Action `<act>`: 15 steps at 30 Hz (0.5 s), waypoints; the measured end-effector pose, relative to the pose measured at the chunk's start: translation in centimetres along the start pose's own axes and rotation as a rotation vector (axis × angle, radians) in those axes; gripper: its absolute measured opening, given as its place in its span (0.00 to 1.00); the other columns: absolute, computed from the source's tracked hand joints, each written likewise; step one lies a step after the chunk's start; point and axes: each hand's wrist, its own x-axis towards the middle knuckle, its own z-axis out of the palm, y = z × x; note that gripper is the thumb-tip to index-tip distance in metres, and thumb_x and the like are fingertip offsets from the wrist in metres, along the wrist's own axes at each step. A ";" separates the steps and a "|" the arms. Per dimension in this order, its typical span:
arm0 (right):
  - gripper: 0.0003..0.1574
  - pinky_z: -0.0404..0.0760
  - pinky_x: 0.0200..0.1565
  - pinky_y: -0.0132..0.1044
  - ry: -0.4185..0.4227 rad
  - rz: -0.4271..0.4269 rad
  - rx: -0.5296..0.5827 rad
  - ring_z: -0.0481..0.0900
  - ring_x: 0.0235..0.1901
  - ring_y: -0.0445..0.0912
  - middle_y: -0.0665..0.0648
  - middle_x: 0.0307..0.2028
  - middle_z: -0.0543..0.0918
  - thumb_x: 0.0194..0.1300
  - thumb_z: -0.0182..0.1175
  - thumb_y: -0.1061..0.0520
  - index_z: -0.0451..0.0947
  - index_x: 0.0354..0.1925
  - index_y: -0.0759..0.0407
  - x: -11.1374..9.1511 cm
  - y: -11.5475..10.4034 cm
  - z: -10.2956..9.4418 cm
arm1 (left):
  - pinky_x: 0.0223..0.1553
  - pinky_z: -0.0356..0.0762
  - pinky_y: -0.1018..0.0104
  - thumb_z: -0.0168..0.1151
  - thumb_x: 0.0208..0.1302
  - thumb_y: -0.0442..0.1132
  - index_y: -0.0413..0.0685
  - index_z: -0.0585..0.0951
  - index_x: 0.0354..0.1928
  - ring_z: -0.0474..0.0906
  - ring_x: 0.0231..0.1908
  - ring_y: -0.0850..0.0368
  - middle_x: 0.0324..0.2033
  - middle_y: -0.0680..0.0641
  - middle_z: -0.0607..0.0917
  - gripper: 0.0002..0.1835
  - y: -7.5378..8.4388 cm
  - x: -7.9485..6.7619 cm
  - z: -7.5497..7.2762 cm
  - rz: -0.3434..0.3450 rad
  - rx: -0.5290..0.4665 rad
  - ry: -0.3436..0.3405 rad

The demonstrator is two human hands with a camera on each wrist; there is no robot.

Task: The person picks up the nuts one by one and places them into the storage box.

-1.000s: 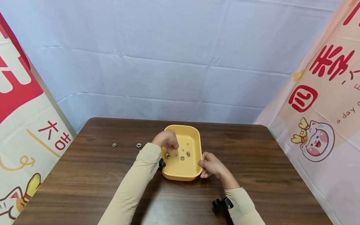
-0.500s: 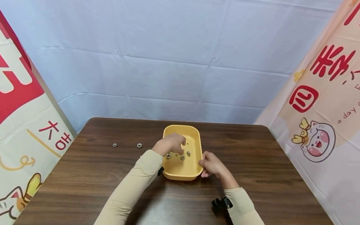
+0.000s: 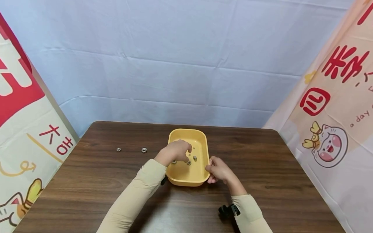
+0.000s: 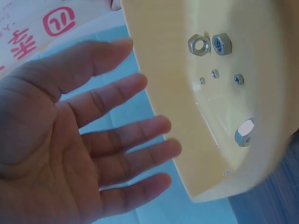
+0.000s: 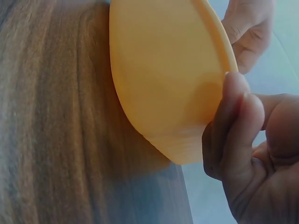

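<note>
A yellow plastic tray (image 3: 189, 175) stands on the table with several metal hex nuts on its floor. Over the tray's left half is my left hand (image 3: 177, 150); its fingers are spread and relaxed, and the left wrist view shows a bare palm. Larger nuts (image 4: 199, 45) and tiny nuts (image 4: 215, 73) lie loose inside; from the head, part of the tray floor is hidden behind that hand. My right hand (image 3: 218, 170) grips the tray's right rim near its front corner, thumb at the edge and the other fingers curled against the outer wall (image 5: 163, 79).
On the dark wooden table (image 3: 87, 181), left of the tray, lie two separate nuts, a medium one (image 3: 144, 150) and a smaller one (image 3: 118, 149). Behind the table hangs a pale cloth (image 3: 175, 64), with printed banners (image 3: 326, 97) on both sides.
My left hand has shifted right over the tray, and its curled fingers have spread, then it drew slightly back left. The right hand keeps its hold on the rim.
</note>
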 end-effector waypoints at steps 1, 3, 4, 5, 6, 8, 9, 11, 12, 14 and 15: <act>0.05 0.75 0.11 0.34 -0.003 -0.004 0.003 0.75 0.09 0.45 0.62 0.14 0.76 0.57 0.47 0.70 0.60 0.31 0.65 0.0 0.0 0.0 | 0.39 0.76 0.62 0.67 0.56 0.43 0.49 0.80 0.51 0.75 0.44 0.56 0.47 0.50 0.80 0.20 -0.1 -0.2 0.1 -0.006 0.019 0.021; 0.05 0.75 0.11 0.33 -0.009 -0.010 0.009 0.75 0.10 0.45 0.62 0.14 0.76 0.58 0.47 0.69 0.60 0.31 0.65 0.0 0.0 0.1 | 0.37 0.76 0.61 0.67 0.55 0.43 0.50 0.80 0.50 0.74 0.44 0.56 0.45 0.50 0.80 0.19 -0.4 -0.7 0.3 -0.016 0.045 0.063; 0.05 0.74 0.11 0.33 -0.009 -0.010 0.009 0.75 0.09 0.45 0.62 0.14 0.76 0.58 0.47 0.69 0.60 0.31 0.65 0.0 -0.1 0.2 | 0.36 0.75 0.61 0.66 0.55 0.43 0.51 0.80 0.50 0.74 0.44 0.56 0.45 0.50 0.80 0.18 -0.6 -0.9 0.4 -0.019 0.058 0.081; 0.05 0.74 0.11 0.33 -0.007 -0.011 0.008 0.75 0.09 0.45 0.62 0.14 0.76 0.58 0.47 0.69 0.60 0.31 0.65 -0.1 -0.1 0.2 | 0.35 0.75 0.60 0.66 0.55 0.43 0.51 0.81 0.49 0.74 0.43 0.56 0.44 0.50 0.79 0.18 -0.7 -1.1 0.5 -0.022 0.063 0.096; 0.05 0.74 0.11 0.33 -0.005 -0.011 0.008 0.75 0.09 0.45 0.62 0.14 0.76 0.58 0.47 0.69 0.60 0.31 0.65 -0.1 -0.2 0.2 | 0.35 0.75 0.60 0.65 0.55 0.42 0.51 0.81 0.48 0.73 0.43 0.56 0.43 0.50 0.79 0.17 -0.9 -1.3 0.6 -0.019 0.066 0.113; 0.05 0.74 0.11 0.34 0.003 -0.009 0.004 0.74 0.09 0.45 0.62 0.13 0.76 0.58 0.47 0.70 0.60 0.31 0.65 -0.1 -0.2 0.2 | 0.35 0.75 0.59 0.65 0.55 0.42 0.51 0.81 0.48 0.73 0.42 0.56 0.42 0.50 0.79 0.16 -1.1 -1.6 0.8 -0.012 0.061 0.136; 0.05 0.74 0.11 0.34 0.007 -0.006 0.002 0.74 0.09 0.45 0.62 0.13 0.76 0.58 0.47 0.70 0.60 0.31 0.65 -0.1 -0.3 0.2 | 0.36 0.75 0.60 0.65 0.56 0.42 0.52 0.81 0.47 0.73 0.42 0.56 0.42 0.50 0.79 0.16 -1.2 -1.8 0.9 -0.008 0.063 0.146; 0.05 0.74 0.11 0.34 0.016 -0.005 -0.008 0.74 0.09 0.45 0.62 0.13 0.76 0.57 0.47 0.70 0.60 0.31 0.65 -0.1 -0.3 0.1 | 0.35 0.74 0.60 0.65 0.56 0.42 0.51 0.81 0.46 0.72 0.40 0.56 0.41 0.50 0.78 0.15 -1.4 -2.2 0.9 -0.002 0.053 0.164; 0.05 0.74 0.11 0.34 0.018 -0.004 -0.012 0.74 0.09 0.45 0.62 0.13 0.76 0.58 0.47 0.70 0.61 0.31 0.65 0.0 -0.3 0.1 | 0.34 0.74 0.61 0.65 0.56 0.42 0.51 0.81 0.46 0.72 0.39 0.56 0.40 0.50 0.78 0.15 -1.5 -2.3 0.9 0.002 0.045 0.171; 0.05 0.74 0.11 0.34 0.022 -0.003 -0.020 0.74 0.09 0.45 0.62 0.14 0.76 0.58 0.48 0.70 0.61 0.31 0.65 0.0 -0.4 0.0 | 0.33 0.74 0.63 0.65 0.55 0.41 0.51 0.81 0.46 0.72 0.36 0.57 0.39 0.50 0.78 0.15 -1.7 -2.6 0.9 0.001 0.038 0.182; 0.05 0.74 0.11 0.33 0.023 -0.002 -0.022 0.75 0.09 0.45 0.62 0.14 0.76 0.58 0.48 0.70 0.61 0.31 0.65 0.1 -0.4 0.0 | 0.31 0.73 0.63 0.65 0.55 0.40 0.50 0.81 0.46 0.71 0.34 0.57 0.39 0.50 0.77 0.15 -1.8 -2.8 0.8 -0.003 0.026 0.187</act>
